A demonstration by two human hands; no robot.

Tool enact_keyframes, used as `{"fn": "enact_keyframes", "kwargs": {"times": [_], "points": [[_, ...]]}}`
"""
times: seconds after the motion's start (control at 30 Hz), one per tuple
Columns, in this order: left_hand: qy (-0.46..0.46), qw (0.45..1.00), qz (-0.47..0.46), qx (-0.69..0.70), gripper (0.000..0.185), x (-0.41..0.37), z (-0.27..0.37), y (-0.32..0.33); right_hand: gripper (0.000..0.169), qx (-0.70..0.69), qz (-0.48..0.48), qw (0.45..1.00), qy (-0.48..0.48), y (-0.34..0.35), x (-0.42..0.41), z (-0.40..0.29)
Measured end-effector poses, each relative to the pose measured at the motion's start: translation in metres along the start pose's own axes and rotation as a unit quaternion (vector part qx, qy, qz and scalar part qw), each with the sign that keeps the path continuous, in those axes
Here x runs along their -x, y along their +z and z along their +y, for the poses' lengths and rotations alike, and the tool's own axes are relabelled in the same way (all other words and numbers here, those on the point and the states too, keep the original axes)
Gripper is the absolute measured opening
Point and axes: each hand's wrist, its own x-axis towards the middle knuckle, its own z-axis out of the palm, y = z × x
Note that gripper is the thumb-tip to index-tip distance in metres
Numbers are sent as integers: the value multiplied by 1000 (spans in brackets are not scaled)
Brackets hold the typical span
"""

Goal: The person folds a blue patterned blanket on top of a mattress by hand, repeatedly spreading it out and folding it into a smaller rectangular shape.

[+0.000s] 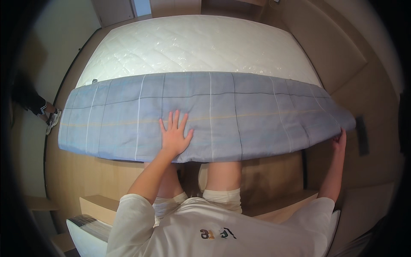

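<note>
A blue-grey checked cloth (257, 128), folded into a wide band, lies across the near part of a white quilted mattress (199, 45). The mattress has a shiny, clear plastic-like cover. My left hand (176, 136) rests flat on the cloth near its front edge, fingers spread, palm down. At the far right end, my right hand (339, 138) grips the cloth's near edge, with its fingers partly hidden by the fabric. That end of the cloth sticks out past the mattress and is slightly blurred. A small tag (94, 81) shows at the cloth's back left edge.
My legs are against the near side. Wood-coloured floor (74, 170) runs along the left and front. Another person's leg and shoe (54, 119) are at the far left. A padded headboard-like panel (334, 41) stands at the right. Behind me are wooden boards (99, 205) and a plastic-wrapped white item (86, 237).
</note>
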Motion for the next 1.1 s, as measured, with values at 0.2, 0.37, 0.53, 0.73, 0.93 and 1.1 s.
{"fn": "enact_keyframes", "kwargs": {"times": [0.2, 0.37, 0.53, 0.73, 0.93, 1.1], "points": [[-7, 1000, -9, -8, 70, 4, 2, 1, 33, 146, -61, 972, -175, 72, 90, 0], [-5, 1000, 0, -5, 70, 5, 0, 3, 42, 247, -162, 908, -298, 82, 141, 71], [-2, 1000, 7, 0, 70, 5, -2, 4, 67, 322, -250, 828, -385, 119, 207, 130], [5, 1000, 7, 8, 71, 7, -6, 6, 27, 504, -332, 625, -495, 170, 300, 176], [18, 999, 18, 33, 71, 6, -5, 8, 24, 517, -355, 600, -496, 154, 301, 212], [17, 998, 43, 42, 70, 8, -10, 9, 25, 524, -366, 582, -502, 157, 305, 206]]}}
